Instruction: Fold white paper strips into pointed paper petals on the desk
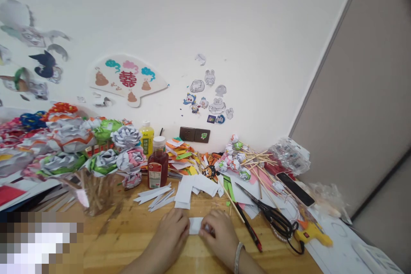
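A small white strip of paper [195, 226] lies on the wooden table between my two hands. My left hand [173, 229] grips its left end, fingers curled with the thumb near the paper's edge. At the right end, my right hand [218, 229] pinches the strip, its fingers bent over; a bracelet [238, 257] circles that wrist. Just beyond my hands lie white paper rectangles [183, 189] and several folded white strips [160, 197]. A pen [248, 227] with a red tip rests to the right of my right hand.
Black scissors [272, 216], a yellow glue gun [313, 234] and a phone [295, 188] lie at the right. Paper flowers [99, 160] stand in a clear container [107, 195] at the left. A red-brown bottle [158, 167] and a yellow bottle [147, 137] stand near the wall.
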Demonstrator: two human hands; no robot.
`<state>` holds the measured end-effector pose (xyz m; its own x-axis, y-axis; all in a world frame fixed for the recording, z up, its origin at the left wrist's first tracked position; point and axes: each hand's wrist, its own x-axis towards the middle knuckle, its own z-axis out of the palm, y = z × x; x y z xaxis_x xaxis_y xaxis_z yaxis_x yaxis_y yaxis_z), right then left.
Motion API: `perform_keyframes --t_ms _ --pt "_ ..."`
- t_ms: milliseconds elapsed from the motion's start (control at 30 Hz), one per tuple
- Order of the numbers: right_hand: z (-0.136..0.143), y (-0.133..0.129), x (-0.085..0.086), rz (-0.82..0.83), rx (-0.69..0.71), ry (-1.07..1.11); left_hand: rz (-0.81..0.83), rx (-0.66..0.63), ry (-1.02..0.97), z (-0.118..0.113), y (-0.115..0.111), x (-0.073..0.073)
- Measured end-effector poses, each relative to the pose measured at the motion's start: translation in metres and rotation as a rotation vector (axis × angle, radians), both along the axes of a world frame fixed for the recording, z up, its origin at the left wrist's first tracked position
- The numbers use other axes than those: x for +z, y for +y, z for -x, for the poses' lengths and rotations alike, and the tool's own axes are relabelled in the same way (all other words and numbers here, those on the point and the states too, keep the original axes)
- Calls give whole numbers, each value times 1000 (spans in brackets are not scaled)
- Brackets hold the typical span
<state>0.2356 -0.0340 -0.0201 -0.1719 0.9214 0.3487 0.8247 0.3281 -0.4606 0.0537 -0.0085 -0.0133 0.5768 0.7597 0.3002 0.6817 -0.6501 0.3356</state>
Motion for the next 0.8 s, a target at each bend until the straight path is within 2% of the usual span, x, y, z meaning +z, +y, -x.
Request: perform_keyframes --t_ms 200,467,667,800 --pt "0 3 1 43 37 5 7 -59 1 -3 -3 5" --pt "2 -2 6 56 64 3 42 -110 -136 -1 -2 0" --pt "2 -3 6 72 73 9 75 -72 -168 1 -4 2" --pt "1 -1 5 78 65 15 94 -1 -177 5 -5 5"
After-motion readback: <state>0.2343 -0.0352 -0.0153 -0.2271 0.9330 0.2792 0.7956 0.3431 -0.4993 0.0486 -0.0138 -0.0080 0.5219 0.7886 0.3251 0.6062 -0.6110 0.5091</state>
